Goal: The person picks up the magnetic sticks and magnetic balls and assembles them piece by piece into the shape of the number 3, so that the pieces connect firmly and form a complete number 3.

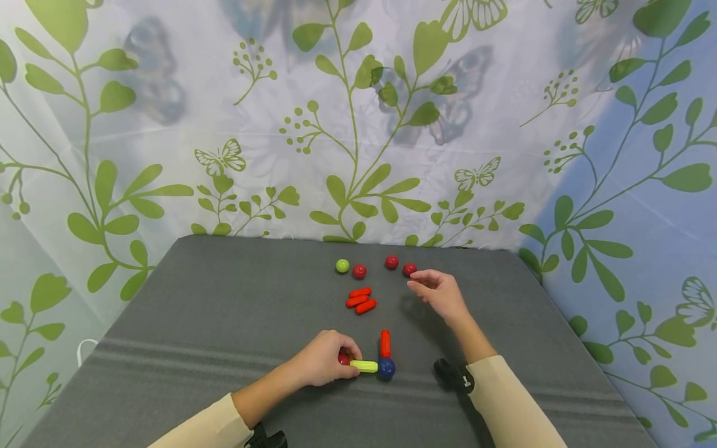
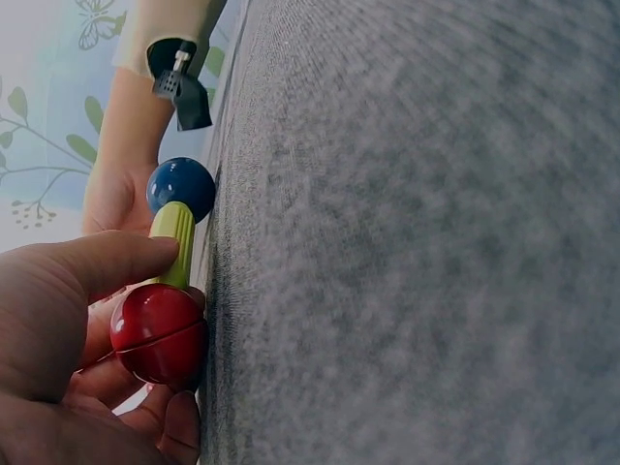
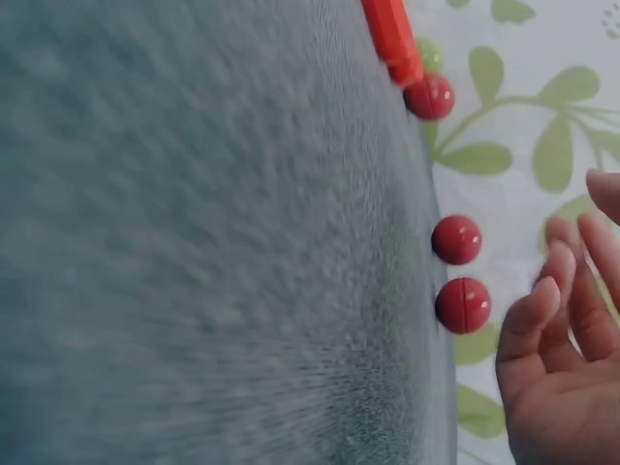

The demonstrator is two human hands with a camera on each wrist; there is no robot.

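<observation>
My left hand [image 1: 327, 359] pinches a yellow-green rod [image 1: 365, 366] near its left end, thumb on the rod in the left wrist view. A red ball [image 2: 160, 334] sits on that end, partly hidden by my fingers in the head view. At the rod's other end is a blue ball [image 1: 386, 368], from which a red rod [image 1: 385, 343] points away toward the back. My right hand [image 1: 442, 294] hovers over the cloth with fingers loosely bent and nothing in them. Its fingertips come close to a red ball [image 1: 409, 269], with another red ball [image 1: 391, 262] just left of it.
A green ball [image 1: 342, 266] and a third loose red ball [image 1: 360, 271] lie at the back of the grey table [image 1: 252, 292]. Loose red rods [image 1: 357, 301] lie in front of them. A leaf-patterned curtain [image 1: 257, 124] hangs behind the table's far edge.
</observation>
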